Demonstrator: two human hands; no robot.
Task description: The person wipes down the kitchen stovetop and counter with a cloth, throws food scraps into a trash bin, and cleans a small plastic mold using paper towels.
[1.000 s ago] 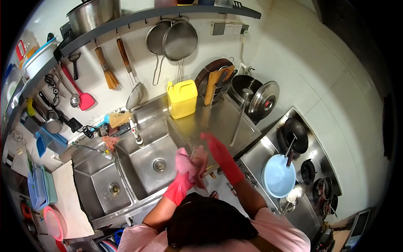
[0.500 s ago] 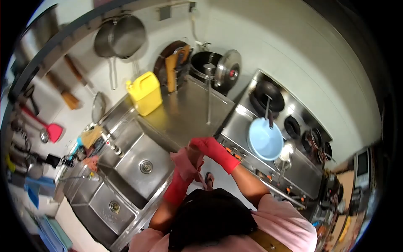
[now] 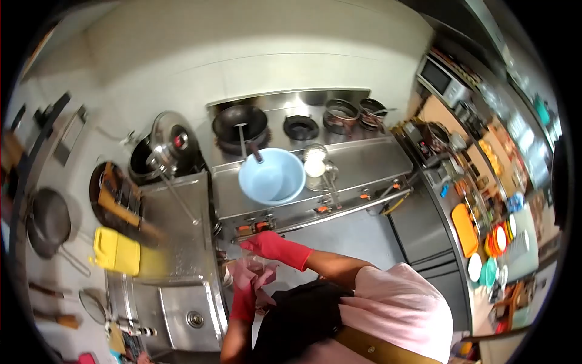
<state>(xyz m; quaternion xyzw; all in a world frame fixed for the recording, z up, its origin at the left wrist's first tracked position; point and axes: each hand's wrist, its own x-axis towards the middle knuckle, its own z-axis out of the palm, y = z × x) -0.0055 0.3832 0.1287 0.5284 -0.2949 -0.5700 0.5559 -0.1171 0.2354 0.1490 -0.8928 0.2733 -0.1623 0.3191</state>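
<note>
Both my hands wear red rubber gloves. My left hand is closed on a crumpled pink cloth that hangs in loose folds beside the counter corner. Just above the cloth is my right hand, near the front edge of the stove; its fingers point left, and whether they hold anything is too small to tell. Beyond the hands, a light blue basin sits on the steel stove top, with a wok behind it. A skimmer lies right of the basin.
The steel sink and a yellow jug are at the left. A large pot with a lid stands behind the steel counter. On the right are a counter with an orange tray and a microwave.
The view has swung right, from the sinks to the stove. Both gloved hands and the pink cloth have moved with it, away from the sink and towards the stove's front edge.
</note>
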